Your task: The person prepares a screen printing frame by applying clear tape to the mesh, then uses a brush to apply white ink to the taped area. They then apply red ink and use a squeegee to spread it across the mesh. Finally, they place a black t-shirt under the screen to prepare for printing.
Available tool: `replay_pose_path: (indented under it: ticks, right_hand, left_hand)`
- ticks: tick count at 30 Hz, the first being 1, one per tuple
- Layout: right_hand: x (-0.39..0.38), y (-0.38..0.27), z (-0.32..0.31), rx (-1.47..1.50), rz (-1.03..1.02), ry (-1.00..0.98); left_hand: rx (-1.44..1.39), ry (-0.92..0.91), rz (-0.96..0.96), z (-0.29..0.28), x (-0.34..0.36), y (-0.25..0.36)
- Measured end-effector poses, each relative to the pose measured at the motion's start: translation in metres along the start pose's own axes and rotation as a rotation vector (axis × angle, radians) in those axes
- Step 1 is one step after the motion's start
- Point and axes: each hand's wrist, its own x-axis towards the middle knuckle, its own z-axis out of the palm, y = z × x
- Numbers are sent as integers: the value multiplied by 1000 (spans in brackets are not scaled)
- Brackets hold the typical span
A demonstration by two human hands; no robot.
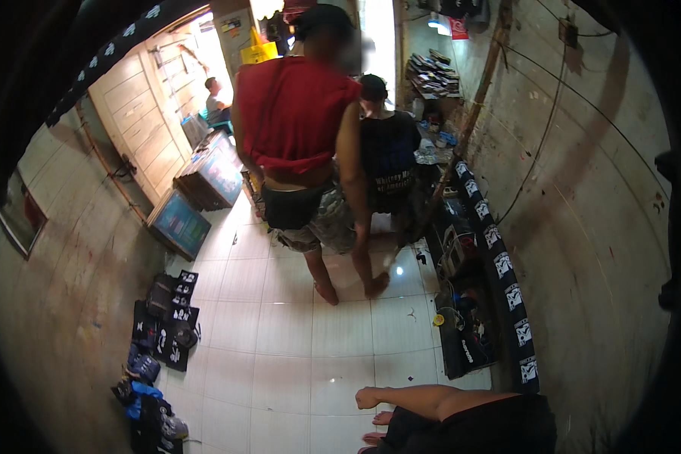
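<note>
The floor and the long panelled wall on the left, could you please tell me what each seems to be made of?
The floor looks like glazed white ceramic tile: square grout lines and glossy reflections show. The panelled wall looks like pale, unpainted wood, with framed rectangular panels; the grain is too blurred to confirm. The person's left hand rests by the knee above the tiles; the right hand is out of view.
</note>
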Motion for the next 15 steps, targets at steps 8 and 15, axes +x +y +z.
replay_pose_path:
  ticks: [8, 15]
  right_hand:
    - [-11, -128, -74, 56, 40, -569]
    - [-25, -273, -68, 277, -384, -700]
  left_hand:
    - [184, -130, 35, -91, -9, 84]
    - [308, -229, 41, -178, -7, 82]
